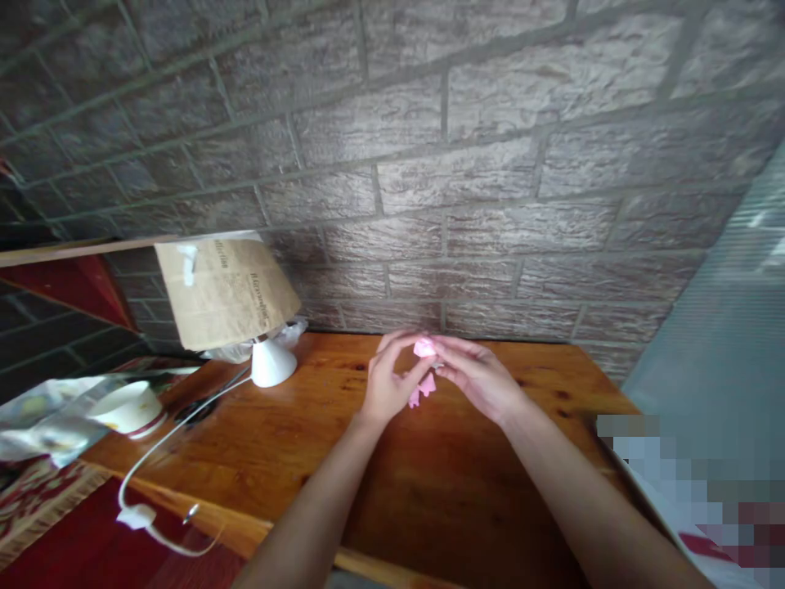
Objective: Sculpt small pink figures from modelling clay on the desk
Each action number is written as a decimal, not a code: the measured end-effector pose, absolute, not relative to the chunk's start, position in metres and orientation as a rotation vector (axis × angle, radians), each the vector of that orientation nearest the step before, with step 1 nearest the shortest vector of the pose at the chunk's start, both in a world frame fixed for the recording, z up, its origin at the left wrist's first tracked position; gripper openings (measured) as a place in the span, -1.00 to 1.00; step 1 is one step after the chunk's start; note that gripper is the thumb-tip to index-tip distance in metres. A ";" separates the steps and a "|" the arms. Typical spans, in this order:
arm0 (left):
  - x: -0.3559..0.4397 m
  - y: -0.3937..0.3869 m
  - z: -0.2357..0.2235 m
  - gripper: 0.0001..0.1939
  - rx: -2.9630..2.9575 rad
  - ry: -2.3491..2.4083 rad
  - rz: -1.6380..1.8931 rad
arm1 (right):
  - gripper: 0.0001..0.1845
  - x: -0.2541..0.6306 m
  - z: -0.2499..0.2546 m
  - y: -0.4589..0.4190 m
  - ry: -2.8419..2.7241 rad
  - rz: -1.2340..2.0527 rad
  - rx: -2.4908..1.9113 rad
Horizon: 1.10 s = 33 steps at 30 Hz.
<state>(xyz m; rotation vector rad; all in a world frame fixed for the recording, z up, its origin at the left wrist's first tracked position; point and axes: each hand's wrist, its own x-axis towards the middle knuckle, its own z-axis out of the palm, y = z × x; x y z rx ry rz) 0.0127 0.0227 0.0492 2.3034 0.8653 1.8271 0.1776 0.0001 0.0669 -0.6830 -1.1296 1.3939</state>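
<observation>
Near the back of the wooden table, my left hand [392,375] and my right hand [479,372] meet around a small pink piece [424,348]. Fingertips of both hands pinch it from either side, raised a little over the tabletop. It looks folded or crumpled, but its exact kind is too small to make out. More pink pieces [423,389] with jagged edges show just below it, between the hands. The left fingers and thumb partly hide them. Something pale peeks out by the right fingertips, too small to name.
A lamp with a printed brown shade [230,290] and white base [273,363] stands at the left. Its white cord [165,438] runs over the front edge. A paper cup [130,407] and plastic packaging [55,417] lie farther left. A brick wall [417,188] rises behind the table [441,507].
</observation>
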 end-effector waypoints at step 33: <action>0.013 0.017 0.028 -0.74 2.639 0.986 1.762 | -0.63 0.179 0.047 -0.002 -1.387 1.273 -0.699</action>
